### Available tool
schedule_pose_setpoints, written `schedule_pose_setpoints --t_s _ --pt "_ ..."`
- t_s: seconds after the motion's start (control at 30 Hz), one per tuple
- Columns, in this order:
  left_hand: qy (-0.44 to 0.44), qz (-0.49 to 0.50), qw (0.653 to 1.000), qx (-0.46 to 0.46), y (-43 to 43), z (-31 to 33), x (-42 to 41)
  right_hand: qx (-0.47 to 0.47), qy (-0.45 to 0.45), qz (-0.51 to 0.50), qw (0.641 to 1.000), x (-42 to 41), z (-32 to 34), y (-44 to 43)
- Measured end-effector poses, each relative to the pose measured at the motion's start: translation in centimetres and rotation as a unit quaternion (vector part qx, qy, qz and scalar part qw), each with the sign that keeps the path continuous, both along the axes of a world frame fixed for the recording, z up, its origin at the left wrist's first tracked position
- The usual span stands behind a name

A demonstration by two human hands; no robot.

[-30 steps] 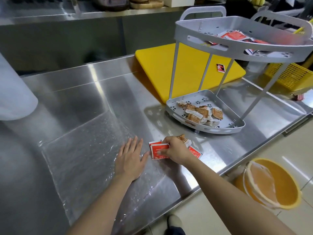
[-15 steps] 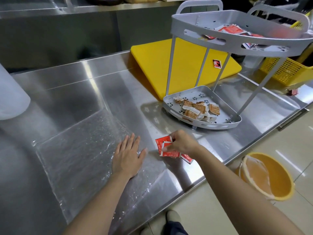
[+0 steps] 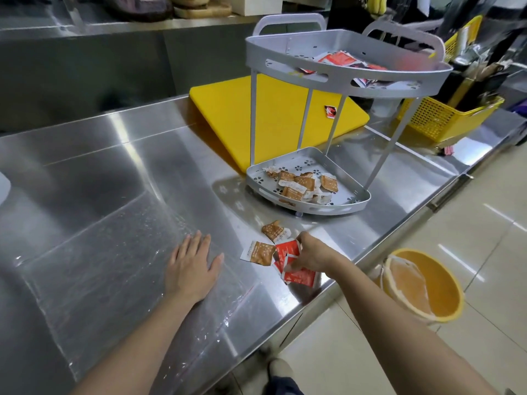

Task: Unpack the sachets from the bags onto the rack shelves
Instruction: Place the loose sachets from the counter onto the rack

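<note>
A flat clear plastic bag point(image 3: 108, 260) lies on the steel counter, and my left hand point(image 3: 192, 267) rests palm down on its right end, fingers spread. Just right of it my right hand point(image 3: 309, 255) pinches red sachets point(image 3: 288, 250) lying at the counter's front edge. Two brown sachets point(image 3: 261, 252) lie loose beside them, one point(image 3: 275, 230) a little farther back. The grey two-tier rack stands behind: its lower shelf point(image 3: 350, 205) holds several brown sachets point(image 3: 302, 185), its upper shelf point(image 3: 285, 62) holds red sachets point(image 3: 339, 58).
A yellow cutting board point(image 3: 228, 118) leans under the rack with one red sachet point(image 3: 330, 111) on it. A yellow basket point(image 3: 433, 121) stands at the far right. On the floor below the counter edge sits a yellow bin point(image 3: 439, 306) with a bag liner.
My right hand has spread the little pile: two brown sachets now lie uncovered to the left of the red ones. My left hand stays flat on the bag.
</note>
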State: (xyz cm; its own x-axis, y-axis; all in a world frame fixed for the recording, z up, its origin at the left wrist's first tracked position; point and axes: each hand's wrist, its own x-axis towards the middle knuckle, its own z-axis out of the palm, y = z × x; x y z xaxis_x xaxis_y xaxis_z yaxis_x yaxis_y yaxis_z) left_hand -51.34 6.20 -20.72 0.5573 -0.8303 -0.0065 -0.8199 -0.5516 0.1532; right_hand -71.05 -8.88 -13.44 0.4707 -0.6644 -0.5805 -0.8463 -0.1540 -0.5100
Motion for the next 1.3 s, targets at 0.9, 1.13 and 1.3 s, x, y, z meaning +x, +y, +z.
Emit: schedule_pose_setpoints --t_s 0.9,1.13,1.3 --pt "0.033 -0.088 0.994 -0.052 -4.7 -0.4 -4.7 -0.008 -0.461 -0.098 0.882 1.4 22.5 -2.3" --pt "0.038 -0.094 0.994 -0.036 -4.6 -0.6 -4.5 -0.007 -0.511 -0.215 0.832 1.9 27.1 -8.6" --pt "0.044 -0.092 0.993 -0.052 -4.8 -0.4 -4.5 -0.175 -0.461 -0.249 0.834 1.1 23.9 -8.2"
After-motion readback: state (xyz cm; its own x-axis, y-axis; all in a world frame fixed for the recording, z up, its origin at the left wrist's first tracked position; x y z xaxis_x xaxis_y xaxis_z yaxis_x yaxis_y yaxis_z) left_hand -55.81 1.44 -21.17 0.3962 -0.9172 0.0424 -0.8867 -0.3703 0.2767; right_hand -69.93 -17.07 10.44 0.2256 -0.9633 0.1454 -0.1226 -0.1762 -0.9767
